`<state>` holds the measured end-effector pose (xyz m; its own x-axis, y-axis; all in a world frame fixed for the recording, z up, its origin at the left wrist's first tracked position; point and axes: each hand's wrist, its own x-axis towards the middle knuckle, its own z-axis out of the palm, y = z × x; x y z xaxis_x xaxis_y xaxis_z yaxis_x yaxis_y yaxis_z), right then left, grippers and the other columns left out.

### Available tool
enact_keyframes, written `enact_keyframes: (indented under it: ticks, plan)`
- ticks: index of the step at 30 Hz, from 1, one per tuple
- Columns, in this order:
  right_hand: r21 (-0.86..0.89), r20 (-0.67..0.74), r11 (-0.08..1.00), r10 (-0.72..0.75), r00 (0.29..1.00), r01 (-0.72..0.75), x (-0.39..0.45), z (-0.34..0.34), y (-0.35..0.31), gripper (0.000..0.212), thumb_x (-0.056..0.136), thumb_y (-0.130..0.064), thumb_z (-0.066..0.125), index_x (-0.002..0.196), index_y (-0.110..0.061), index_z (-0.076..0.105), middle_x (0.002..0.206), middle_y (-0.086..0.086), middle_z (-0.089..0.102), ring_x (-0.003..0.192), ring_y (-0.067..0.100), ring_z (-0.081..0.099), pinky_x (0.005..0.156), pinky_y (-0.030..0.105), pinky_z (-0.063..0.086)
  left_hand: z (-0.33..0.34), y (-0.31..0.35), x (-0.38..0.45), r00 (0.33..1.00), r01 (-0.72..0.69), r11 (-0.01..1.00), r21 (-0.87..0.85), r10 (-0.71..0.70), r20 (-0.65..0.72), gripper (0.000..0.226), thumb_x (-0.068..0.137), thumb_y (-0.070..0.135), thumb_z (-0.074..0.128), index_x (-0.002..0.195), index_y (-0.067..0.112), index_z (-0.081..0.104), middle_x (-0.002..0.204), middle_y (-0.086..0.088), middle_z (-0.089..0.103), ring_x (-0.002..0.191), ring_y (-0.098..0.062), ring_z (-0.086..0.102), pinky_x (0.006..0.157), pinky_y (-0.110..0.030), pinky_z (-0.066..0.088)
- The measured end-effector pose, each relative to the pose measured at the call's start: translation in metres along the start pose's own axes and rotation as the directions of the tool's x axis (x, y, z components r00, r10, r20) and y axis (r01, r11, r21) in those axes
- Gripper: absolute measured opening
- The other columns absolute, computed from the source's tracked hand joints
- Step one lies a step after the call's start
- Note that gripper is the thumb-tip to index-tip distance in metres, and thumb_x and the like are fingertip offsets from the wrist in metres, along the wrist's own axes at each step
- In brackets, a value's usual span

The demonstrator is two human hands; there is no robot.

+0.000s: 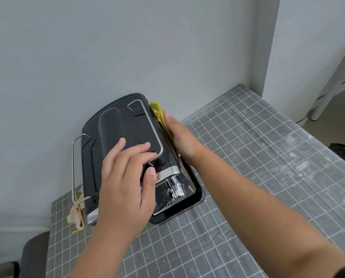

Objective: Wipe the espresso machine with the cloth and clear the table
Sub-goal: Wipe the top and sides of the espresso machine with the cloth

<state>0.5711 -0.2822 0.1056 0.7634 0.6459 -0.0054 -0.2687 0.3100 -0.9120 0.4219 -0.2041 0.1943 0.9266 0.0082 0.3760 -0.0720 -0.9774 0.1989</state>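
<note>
A black espresso machine [117, 129] with chrome trim and a wire rail on top stands on the table against the wall. My left hand [125, 181] grips its front top edge, fingers on the lid and thumb under the chrome lip. A yellow cloth [157, 113] lies flat against the machine's right side, pressed there by my right hand [179, 135]. Most of the cloth is hidden between the palm and the machine.
The table [247, 177] wears a grey cloth with a white grid and runs off to the right. Crumpled paper scraps with yellow strips [76, 215] lie at the machine's left foot. A dark round object [341, 151] sits beyond the table's right edge. White walls stand close behind.
</note>
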Motion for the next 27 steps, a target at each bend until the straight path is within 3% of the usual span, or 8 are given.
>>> enact_keyframes:
  ticks: [2, 5, 11, 15, 18, 21, 25, 27]
  plan:
    - [-0.040, 0.024, 0.995, -0.095, 0.995, 0.096, -0.008, 0.003, -0.012, 0.047, 0.102, -0.026, 0.042, 0.148, -0.018, 0.037, 0.157, -0.006, 0.029, 0.144, 0.003, 0.024, 0.121, 0.034, 0.017, 0.000, -0.001, -0.001, 1.000, -0.013, 1.000, 0.004, 0.013, -0.006, 0.023, 0.091, 0.012, 0.051, 0.110, 0.011, 0.065, 0.124, -0.001, 0.061, 0.135, -0.017, 0.031, 0.116, -0.030, 0.019]
    - [-0.046, 0.047, 0.989, -0.140, 0.989, 0.142, -0.029, 0.005, -0.013, 0.046, 0.098, -0.006, 0.047, 0.144, -0.013, 0.042, 0.157, -0.008, 0.027, 0.142, -0.004, 0.021, 0.119, 0.023, 0.018, -0.001, 0.000, -0.001, 1.000, 0.001, 1.000, 0.017, -0.001, 0.002, 0.025, 0.092, 0.015, 0.050, 0.111, 0.012, 0.065, 0.125, 0.000, 0.061, 0.136, -0.025, 0.035, 0.116, -0.028, 0.018]
    - [-0.057, 0.054, 0.981, -0.184, 0.982, 0.187, -0.089, 0.010, -0.005, 0.052, 0.093, -0.011, 0.054, 0.143, -0.013, 0.041, 0.157, -0.007, 0.027, 0.146, 0.003, 0.018, 0.121, 0.035, 0.017, 0.000, -0.001, -0.001, 1.000, -0.011, 0.999, 0.042, 0.011, 0.002, 0.024, 0.093, 0.016, 0.049, 0.111, 0.011, 0.064, 0.124, -0.002, 0.061, 0.134, -0.031, 0.037, 0.116, -0.029, 0.020]
    - [-0.148, 0.058, 0.963, -0.217, 0.974, 0.223, -0.114, 0.013, -0.001, 0.068, 0.086, -0.005, 0.068, 0.147, -0.013, 0.037, 0.159, -0.004, 0.022, 0.147, 0.006, 0.015, 0.118, 0.027, 0.021, 0.001, -0.001, -0.002, 1.000, -0.003, 0.999, 0.048, 0.003, 0.000, 0.026, 0.094, 0.020, 0.046, 0.111, 0.010, 0.064, 0.125, -0.002, 0.061, 0.135, -0.032, 0.037, 0.115, -0.025, 0.018]
    - [-0.204, -0.009, 0.942, -0.274, 0.962, 0.266, -0.123, 0.018, 0.004, 0.063, 0.087, 0.009, 0.060, 0.143, -0.014, 0.042, 0.157, -0.001, 0.028, 0.146, 0.010, 0.021, 0.117, 0.026, 0.025, 0.001, -0.002, -0.003, 1.000, 0.014, 0.999, 0.036, -0.013, -0.015, 0.024, 0.093, 0.017, 0.048, 0.112, 0.012, 0.063, 0.126, 0.000, 0.061, 0.136, -0.030, 0.037, 0.114, -0.019, 0.014]
    - [-0.206, -0.070, 0.937, -0.302, 0.951, 0.283, -0.137, 0.021, 0.006, 0.062, 0.086, 0.022, 0.047, 0.135, -0.017, 0.052, 0.153, -0.002, 0.035, 0.143, 0.009, 0.030, 0.109, 0.022, 0.037, 0.002, -0.003, -0.005, 0.999, 0.024, 1.000, 0.011, -0.023, -0.043, 0.022, 0.091, 0.016, 0.051, 0.109, 0.012, 0.063, 0.125, 0.000, 0.061, 0.135, -0.029, 0.037, 0.113, -0.018, 0.015]
    - [-0.271, -0.056, 0.928, -0.281, 0.958, 0.256, -0.162, 0.021, 0.002, 0.060, 0.086, 0.023, 0.041, 0.129, -0.014, 0.058, 0.151, -0.003, 0.037, 0.139, 0.002, 0.035, 0.108, 0.015, 0.034, 0.002, -0.002, -0.009, 0.996, 0.042, 0.999, -0.014, -0.043, -0.079, 0.021, 0.089, 0.012, 0.052, 0.108, 0.011, 0.062, 0.124, -0.003, 0.061, 0.134, -0.028, 0.039, 0.112, -0.022, 0.019]
    - [-0.275, -0.017, 0.932, -0.249, 0.968, 0.235, -0.177, 0.018, -0.002, 0.057, 0.087, 0.022, 0.040, 0.130, -0.012, 0.058, 0.148, -0.001, 0.043, 0.137, 0.005, 0.039, 0.109, 0.018, 0.034, -0.001, 0.000, -0.015, 0.995, 0.038, 0.999, -0.039, -0.042, -0.090, 0.022, 0.091, 0.012, 0.051, 0.110, 0.011, 0.061, 0.126, -0.004, 0.059, 0.135, -0.028, 0.038, 0.113, -0.022, 0.019]
